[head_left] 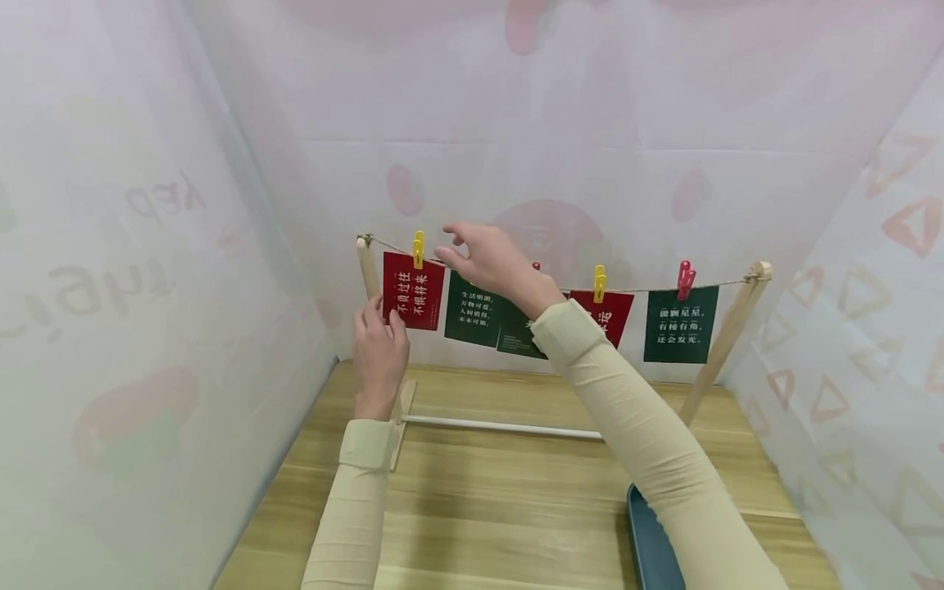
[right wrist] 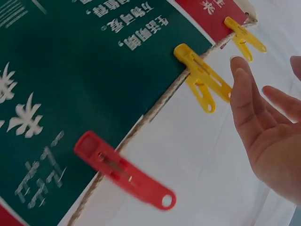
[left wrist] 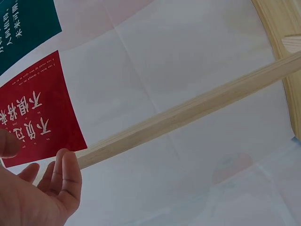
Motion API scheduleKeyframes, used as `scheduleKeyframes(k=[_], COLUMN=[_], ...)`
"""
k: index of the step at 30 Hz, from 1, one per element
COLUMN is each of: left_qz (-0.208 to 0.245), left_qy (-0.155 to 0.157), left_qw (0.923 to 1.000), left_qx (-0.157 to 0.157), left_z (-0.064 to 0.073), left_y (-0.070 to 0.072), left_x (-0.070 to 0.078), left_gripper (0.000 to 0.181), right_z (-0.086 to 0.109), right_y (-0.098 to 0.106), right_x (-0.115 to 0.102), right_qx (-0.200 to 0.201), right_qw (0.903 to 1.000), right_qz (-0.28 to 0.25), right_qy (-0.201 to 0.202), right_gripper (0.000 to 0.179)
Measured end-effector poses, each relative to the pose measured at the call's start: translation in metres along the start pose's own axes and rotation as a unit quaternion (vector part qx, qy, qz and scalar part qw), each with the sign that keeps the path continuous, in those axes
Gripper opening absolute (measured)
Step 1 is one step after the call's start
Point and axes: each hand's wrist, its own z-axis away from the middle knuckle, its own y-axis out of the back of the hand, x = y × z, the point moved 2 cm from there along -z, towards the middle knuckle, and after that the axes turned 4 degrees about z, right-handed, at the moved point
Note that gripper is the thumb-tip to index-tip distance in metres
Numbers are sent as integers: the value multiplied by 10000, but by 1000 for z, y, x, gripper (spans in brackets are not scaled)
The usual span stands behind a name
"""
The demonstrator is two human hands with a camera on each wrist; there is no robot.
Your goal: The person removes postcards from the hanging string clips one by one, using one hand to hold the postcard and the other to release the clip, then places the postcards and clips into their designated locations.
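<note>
With our right hand [head_left: 488, 260] open and empty near the yellow clothespin [head_left: 419, 251], we should gently square the leftmost red card [head_left: 415, 290] on the twine [right wrist: 162, 100] using our left hand [head_left: 379, 352], its grip indiscernible.

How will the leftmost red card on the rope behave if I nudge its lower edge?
The red card would probably swing, since it hangs from the rope by a yellow clip at its top edge. It's likely light, as that small clip carries it. It hangs nearly flat, so it seems fairly stiff.
</note>
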Motion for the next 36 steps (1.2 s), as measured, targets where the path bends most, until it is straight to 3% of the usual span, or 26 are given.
scheduleKeyframes(k=[4, 10, 16, 24, 31, 36], left_qz=[-17, -86, -201, -133, -111, 88], left_qy=[-38, 49, 124, 164, 185, 205], left_qw=[9998, 9997, 9995, 9998, 9998, 9997], left_qx=[196, 235, 206, 57, 53, -104], left_z=[-1, 0, 5, 6, 8, 7], left_y=[2, 4, 2, -1, 1, 1], left_x=[1, 2, 1, -1, 0, 5], left_gripper=[36, 36, 36, 36, 37, 38], right_z=[-14, -29, -37, -38, -38, -40], right_y=[-4, -13, -21, -21, -20, -16], right_x=[-7, -14, -14, -9, -9, -5], right_qx=[-431, -698, -703, -601, -606, -588], right_qw=[9985, 9943, 9904, 9894, 9915, 9919], right_qz=[-195, -641, -1084, -1247, -1123, -1062], right_qy=[-265, -492, -496, -439, -270, -386], right_gripper=[61, 61, 54, 41, 35, 36])
